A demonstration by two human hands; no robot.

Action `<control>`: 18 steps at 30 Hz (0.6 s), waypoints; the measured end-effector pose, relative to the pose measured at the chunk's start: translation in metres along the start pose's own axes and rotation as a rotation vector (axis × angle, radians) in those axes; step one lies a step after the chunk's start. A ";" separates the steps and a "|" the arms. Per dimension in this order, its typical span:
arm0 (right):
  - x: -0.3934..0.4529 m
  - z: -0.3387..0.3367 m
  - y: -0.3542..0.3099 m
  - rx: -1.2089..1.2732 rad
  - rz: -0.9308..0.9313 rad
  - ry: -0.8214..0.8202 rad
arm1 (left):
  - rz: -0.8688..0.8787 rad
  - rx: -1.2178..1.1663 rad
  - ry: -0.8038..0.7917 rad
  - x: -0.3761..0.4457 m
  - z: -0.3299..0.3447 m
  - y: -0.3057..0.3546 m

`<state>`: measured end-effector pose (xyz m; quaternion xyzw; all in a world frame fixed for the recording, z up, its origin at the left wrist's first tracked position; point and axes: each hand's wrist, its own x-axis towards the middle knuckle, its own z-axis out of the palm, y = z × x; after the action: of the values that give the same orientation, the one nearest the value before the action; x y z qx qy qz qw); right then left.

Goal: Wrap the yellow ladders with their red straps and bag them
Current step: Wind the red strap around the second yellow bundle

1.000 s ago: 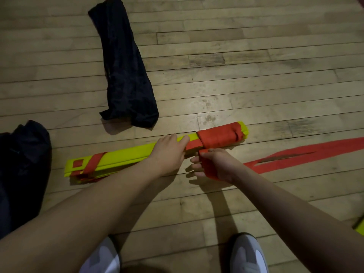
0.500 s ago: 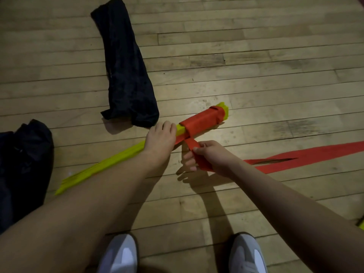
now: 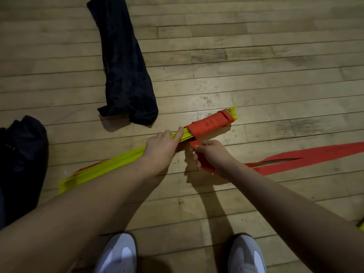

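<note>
So from my head view I've got the yellow ladder bundle (image 3: 122, 164) lying diagonally across the wood floor (image 3: 256, 66), near end low on the left and a bit blurry, far end up toward the right where the slat tips fan out. That far end already has the red strap (image 3: 209, 125) wound around it in a fat band. My left hand (image 3: 160, 148) is on top of the bundle just short of that band, fingers curled over the slats with the index finger stretched out along them so its tip touches the edge of the wrap. My right hand (image 3: 211, 155) is right beside it, thumb and fingers pinching the strap where it comes off the wrap; the lower fingers are tucked under, so I can't tell exactly how they lie. The loose tail runs under that hand and trails off along the floor to the right edge, with a long slit showing in it. A black bag (image 3: 126, 64) lies flat just beyond the bundle, another dark bag (image 3: 21, 164) is heaped at the left edge, and my white shoes (image 3: 118, 255) poke in at the bottom.
</note>
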<state>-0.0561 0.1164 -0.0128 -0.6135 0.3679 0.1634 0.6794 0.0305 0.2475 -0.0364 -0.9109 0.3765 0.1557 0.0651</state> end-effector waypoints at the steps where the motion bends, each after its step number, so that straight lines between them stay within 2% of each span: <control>1: 0.001 -0.002 0.001 0.018 0.006 0.019 | 0.010 0.017 0.014 0.005 -0.003 0.000; 10: 0.006 -0.011 -0.005 0.196 0.052 -0.006 | 0.099 0.165 0.092 0.024 0.002 0.001; 13: 0.008 -0.008 0.002 0.185 0.094 0.003 | 0.137 0.139 0.198 0.008 0.009 0.005; 16: 0.007 -0.007 0.011 0.168 0.134 0.011 | 0.084 0.060 0.136 -0.001 0.018 0.005; 18: 0.003 -0.009 0.014 0.130 0.135 0.008 | 0.024 0.032 0.156 -0.004 0.019 0.006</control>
<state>-0.0660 0.1100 -0.0248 -0.5424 0.4212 0.1822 0.7037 0.0191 0.2501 -0.0532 -0.9144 0.3939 0.0792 0.0485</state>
